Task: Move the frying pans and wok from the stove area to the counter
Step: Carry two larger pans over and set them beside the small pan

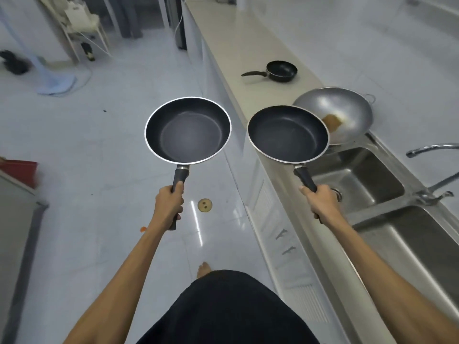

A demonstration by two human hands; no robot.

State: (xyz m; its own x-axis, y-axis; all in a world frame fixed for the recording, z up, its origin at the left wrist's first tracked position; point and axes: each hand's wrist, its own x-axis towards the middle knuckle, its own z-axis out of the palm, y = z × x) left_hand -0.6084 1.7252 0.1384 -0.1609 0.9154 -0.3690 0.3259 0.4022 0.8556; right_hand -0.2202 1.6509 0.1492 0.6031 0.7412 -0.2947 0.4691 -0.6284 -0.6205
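My left hand (169,203) grips the black handle of a dark frying pan (188,130), held level over the floor. My right hand (323,201) grips the handle of a second dark frying pan (288,134), which hovers over the counter's front edge beside the sink. Behind it a steel wok (345,109) rests on the counter, with a brown piece inside; the right pan hides its near rim. Farther back a small black frying pan (282,70) sits on the beige counter (238,45), handle pointing left.
A double steel sink (360,177) with a tap (432,148) lies to my right. White cabinet fronts run below the counter. A floor drain (205,205) is on the glossy tiles ahead. A red item (19,168) and a grey unit stand at left.
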